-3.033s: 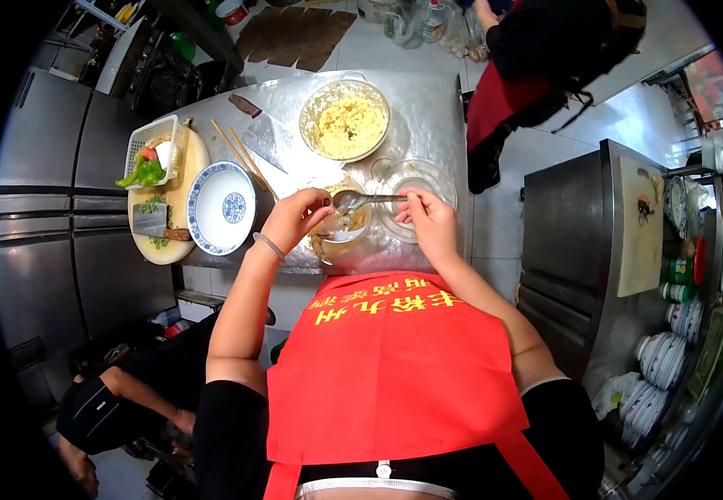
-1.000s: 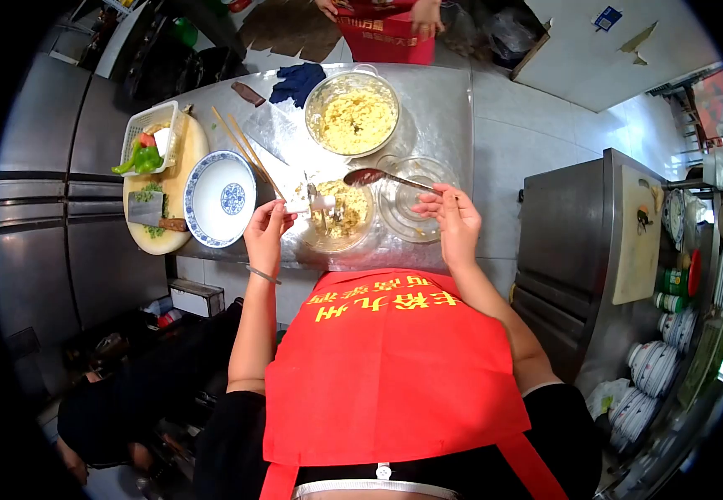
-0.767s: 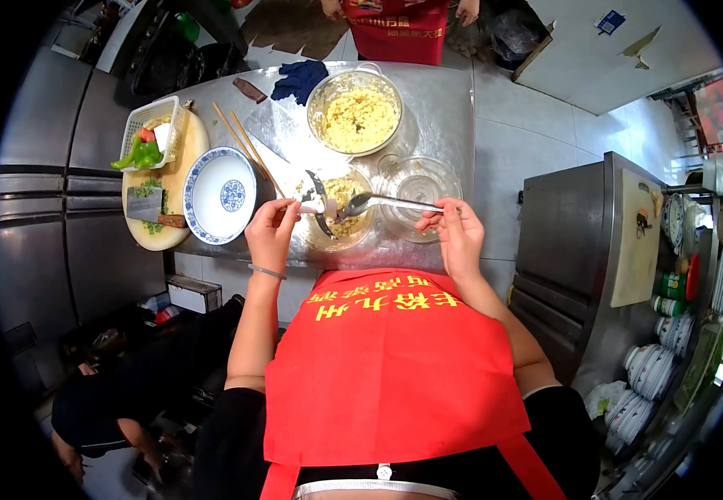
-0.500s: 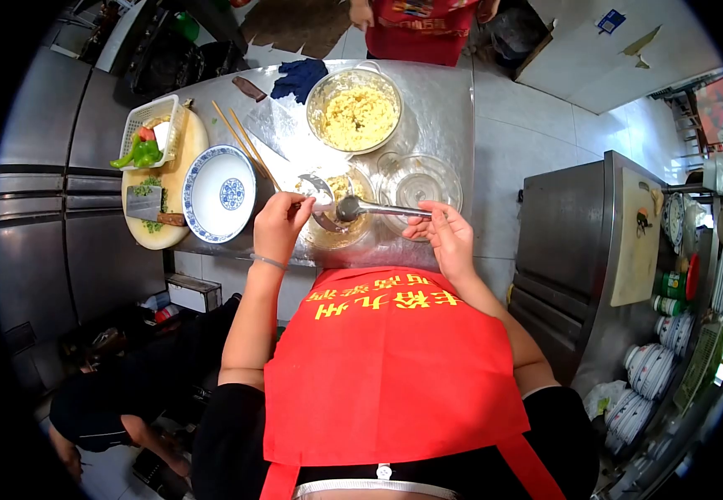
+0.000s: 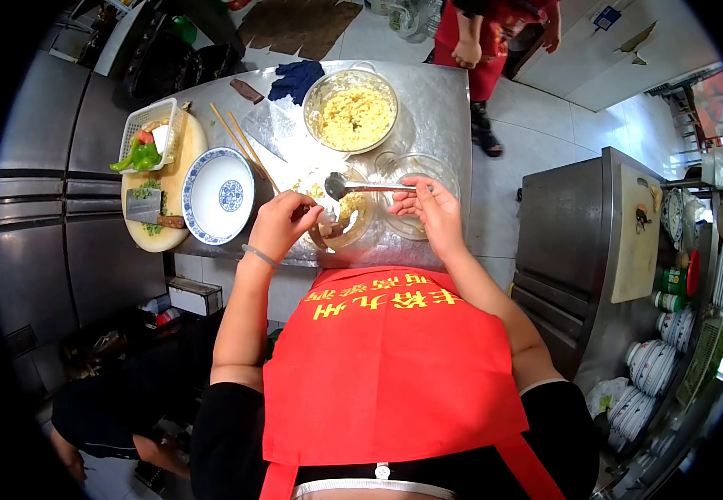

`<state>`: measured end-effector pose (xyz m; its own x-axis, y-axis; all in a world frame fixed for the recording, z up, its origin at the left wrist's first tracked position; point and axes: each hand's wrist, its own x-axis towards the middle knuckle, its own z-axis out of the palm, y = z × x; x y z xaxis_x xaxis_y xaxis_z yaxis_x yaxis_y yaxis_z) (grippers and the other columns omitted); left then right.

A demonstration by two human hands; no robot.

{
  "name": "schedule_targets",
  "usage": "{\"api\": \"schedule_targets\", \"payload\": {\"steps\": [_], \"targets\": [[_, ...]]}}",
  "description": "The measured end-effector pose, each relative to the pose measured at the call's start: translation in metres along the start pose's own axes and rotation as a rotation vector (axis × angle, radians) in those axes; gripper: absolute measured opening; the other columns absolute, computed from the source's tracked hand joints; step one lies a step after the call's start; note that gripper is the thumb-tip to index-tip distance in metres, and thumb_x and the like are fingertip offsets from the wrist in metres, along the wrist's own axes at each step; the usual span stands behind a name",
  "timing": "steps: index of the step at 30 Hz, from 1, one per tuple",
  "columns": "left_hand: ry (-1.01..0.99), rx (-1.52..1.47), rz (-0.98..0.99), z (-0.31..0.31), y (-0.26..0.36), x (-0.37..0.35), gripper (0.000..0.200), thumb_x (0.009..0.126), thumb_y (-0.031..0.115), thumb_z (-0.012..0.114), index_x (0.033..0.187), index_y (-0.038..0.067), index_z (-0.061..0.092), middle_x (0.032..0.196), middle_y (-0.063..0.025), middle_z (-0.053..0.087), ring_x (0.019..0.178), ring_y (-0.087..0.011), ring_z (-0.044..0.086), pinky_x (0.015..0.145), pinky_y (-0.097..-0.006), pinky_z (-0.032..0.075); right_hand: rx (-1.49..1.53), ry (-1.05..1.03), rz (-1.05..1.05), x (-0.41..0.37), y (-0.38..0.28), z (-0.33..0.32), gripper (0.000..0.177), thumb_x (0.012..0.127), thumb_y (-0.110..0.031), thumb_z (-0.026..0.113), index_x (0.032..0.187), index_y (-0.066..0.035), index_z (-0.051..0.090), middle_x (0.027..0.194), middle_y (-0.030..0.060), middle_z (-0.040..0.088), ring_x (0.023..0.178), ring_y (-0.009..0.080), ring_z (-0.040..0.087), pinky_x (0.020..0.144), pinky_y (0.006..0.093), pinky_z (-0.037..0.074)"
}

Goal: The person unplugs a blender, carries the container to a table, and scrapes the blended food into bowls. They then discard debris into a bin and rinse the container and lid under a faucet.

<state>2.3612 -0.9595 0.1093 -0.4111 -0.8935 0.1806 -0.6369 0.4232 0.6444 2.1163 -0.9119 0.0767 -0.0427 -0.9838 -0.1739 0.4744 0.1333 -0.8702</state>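
My left hand [image 5: 281, 223] is pinched at the near left rim of a smaller bowl [image 5: 353, 232] of yellow food, closed on a curved dark metal utensil [image 5: 321, 237] that dips over the bowl. A metal spoon [image 5: 366, 187] lies level in my right hand [image 5: 433, 210], its fingers wrapped on the handle end and its round head pointing left above the bowl. Behind them stands a large metal pot [image 5: 393, 125] of yellow crumbly food. Left of my left hand is a white and blue bowl [image 5: 203, 196] with a patterned centre.
Chopsticks [image 5: 241, 137] lie beside the patterned bowl. A round board [image 5: 157, 239] holds a cleaver [image 5: 147, 207], chopped greens and a basket [image 5: 170, 112] of vegetables. A dark cloth [image 5: 296, 81] is at the far edge. Another person [image 5: 495, 42] stands beyond the table.
The spoon has moved up and slightly left with my right hand. My left hand and the curved utensil have shifted a little down. The other person has moved right.
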Motion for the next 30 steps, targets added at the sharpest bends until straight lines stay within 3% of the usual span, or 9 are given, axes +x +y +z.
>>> {"api": "schedule_targets", "payload": {"steps": [7,11,24,27,30], "targets": [[-0.006,-0.079,-0.081,-0.004,-0.005,-0.006,0.011,0.072,0.006,0.067,0.075,0.000,0.058,0.066,-0.0069,0.056,0.057,-0.0124,0.057,0.051,-0.0217,0.044,-0.001,-0.076,0.025,-0.001,-0.002,0.002,0.027,0.092,-0.020,0.039,0.099,0.004,0.048,0.082,0.0133,0.058,0.072,0.0190,0.061,0.064,0.0252,0.048],[0.006,-0.101,-0.086,-0.006,-0.007,-0.009,0.013,0.071,0.009,0.067,0.076,0.000,0.059,0.065,-0.0086,0.056,0.054,-0.0143,0.055,0.050,-0.0245,0.043,0.002,-0.061,0.003,0.004,0.004,0.001,0.026,0.092,-0.020,0.039,0.099,0.004,0.049,0.082,0.0135,0.059,0.072,0.0189,0.061,0.064,0.0254,0.048],[0.092,-0.284,-0.375,-0.002,-0.015,-0.023,0.012,0.076,0.009,0.063,0.072,-0.001,0.057,0.061,-0.0025,0.055,0.051,-0.0061,0.048,0.046,-0.0204,0.038,0.072,-0.041,0.022,0.012,0.014,0.010,0.027,0.092,-0.021,0.041,0.101,0.003,0.048,0.083,0.0142,0.058,0.071,0.0195,0.062,0.064,0.0256,0.049],[0.152,-0.436,-0.399,0.005,-0.033,-0.035,0.014,0.081,0.010,0.059,0.072,0.001,0.053,0.059,0.0006,0.051,0.048,-0.0051,0.045,0.044,-0.0201,0.035,0.092,0.023,0.026,0.011,0.011,0.007,0.027,0.091,-0.022,0.042,0.102,0.002,0.047,0.085,0.0148,0.059,0.074,0.0209,0.062,0.065,0.0264,0.048],[0.196,-0.778,-0.598,0.007,-0.040,-0.049,0.016,0.086,0.012,0.053,0.072,0.005,0.047,0.055,0.0017,0.045,0.046,-0.0042,0.040,0.042,-0.0182,0.030,0.171,-0.015,0.081,0.003,0.004,0.010,0.027,0.091,-0.022,0.043,0.103,0.002,0.047,0.086,0.0149,0.059,0.074,0.0209,0.061,0.066,0.0280,0.048]]}}
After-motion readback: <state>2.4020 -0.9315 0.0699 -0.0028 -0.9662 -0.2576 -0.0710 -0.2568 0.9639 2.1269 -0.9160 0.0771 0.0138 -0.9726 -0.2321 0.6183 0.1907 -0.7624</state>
